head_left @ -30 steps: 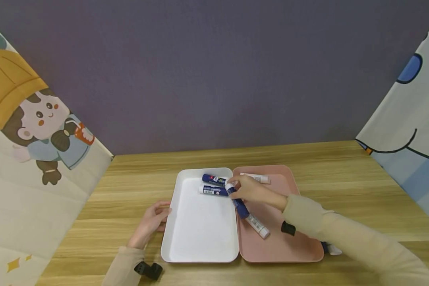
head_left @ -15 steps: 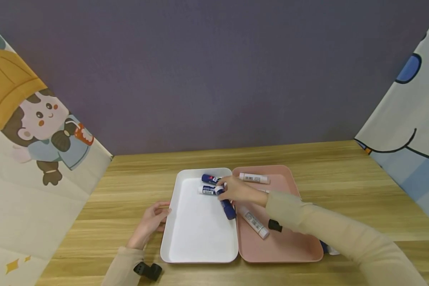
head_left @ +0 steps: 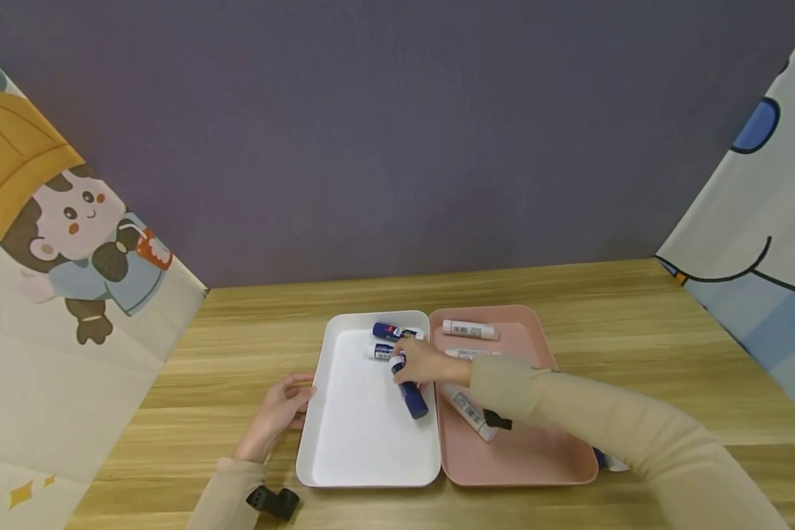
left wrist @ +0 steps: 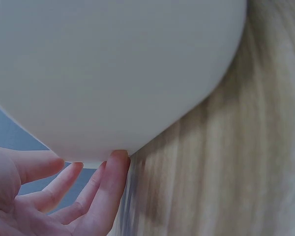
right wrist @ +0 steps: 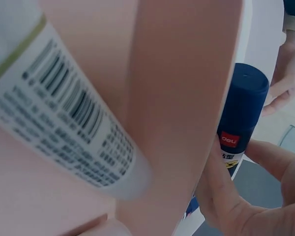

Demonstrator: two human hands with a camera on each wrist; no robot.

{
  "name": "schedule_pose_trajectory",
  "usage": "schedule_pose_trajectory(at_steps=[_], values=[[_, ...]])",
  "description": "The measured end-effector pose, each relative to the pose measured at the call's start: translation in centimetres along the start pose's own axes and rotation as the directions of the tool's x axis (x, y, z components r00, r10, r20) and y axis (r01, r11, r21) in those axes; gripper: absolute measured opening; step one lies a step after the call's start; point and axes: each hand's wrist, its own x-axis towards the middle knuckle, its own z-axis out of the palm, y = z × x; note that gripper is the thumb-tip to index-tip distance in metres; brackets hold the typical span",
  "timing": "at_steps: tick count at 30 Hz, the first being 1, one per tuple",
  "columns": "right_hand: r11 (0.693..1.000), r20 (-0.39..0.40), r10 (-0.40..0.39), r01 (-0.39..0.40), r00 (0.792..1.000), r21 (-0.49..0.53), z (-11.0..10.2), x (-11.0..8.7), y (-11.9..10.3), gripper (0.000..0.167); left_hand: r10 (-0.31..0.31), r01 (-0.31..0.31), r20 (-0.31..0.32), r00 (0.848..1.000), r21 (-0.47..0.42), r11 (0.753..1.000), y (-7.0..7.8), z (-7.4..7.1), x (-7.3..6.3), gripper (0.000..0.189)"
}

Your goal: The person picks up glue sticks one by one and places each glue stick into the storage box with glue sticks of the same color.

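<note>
My right hand grips a blue glue stick over the white tray. In the right wrist view, the dark blue end of this glue stick stands out beyond the thumb and fingers. Two other blue glue sticks lie at the back of the white tray, partly hidden by the hand. My left hand is at the tray's left side. Its fingertips touch the tray's outer wall in the left wrist view.
A pink tray stands against the white one on the right. Several white glue sticks lie in it, partly behind the right arm. Another blue and white stick lies on the wooden table by its right edge. A grey wall rises behind.
My right hand has carried the blue glue stick left, from over the seam between the trays to over the white tray. The left hand has stayed at the tray's side.
</note>
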Motion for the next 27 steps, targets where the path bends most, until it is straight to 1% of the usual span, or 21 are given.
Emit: schedule_pose_trajectory(at_steps=[6, 16, 19, 24, 27], values=[[0.999, 0.010, -0.003, 0.003, 1.000, -0.036, 0.6, 0.2, 0.1, 0.037, 0.004, -0.004, 0.003, 1.000, 0.005, 1.000, 0.0, 0.0, 0.0, 0.034], [0.997, -0.016, 0.003, -0.004, 1.000, -0.078, 1.2, 0.5, 0.5, 0.038, 0.001, -0.001, -0.010, 1.000, -0.005, 1.000, 0.1, 0.2, 0.0, 0.033], [0.998, -0.015, -0.007, 0.006, 1.000, -0.058, 1.2, 0.5, 0.5, 0.038, 0.000, 0.000, -0.006, 1.000, 0.000, 1.000, 0.0, 0.1, 0.0, 0.033], [1.000, -0.025, -0.018, 0.018, 1.000, 0.020, 0.7, 0.4, 0.4, 0.034, 0.006, -0.006, -0.003, 1.000, 0.003, 1.000, -0.1, 0.1, 0.1, 0.033], [0.998, -0.029, -0.052, 0.053, 0.998, 0.026, 0.2, 0.1, 0.3, 0.030, 0.010, -0.010, -0.004, 1.000, -0.005, 1.000, -0.1, 0.1, 0.1, 0.033]])
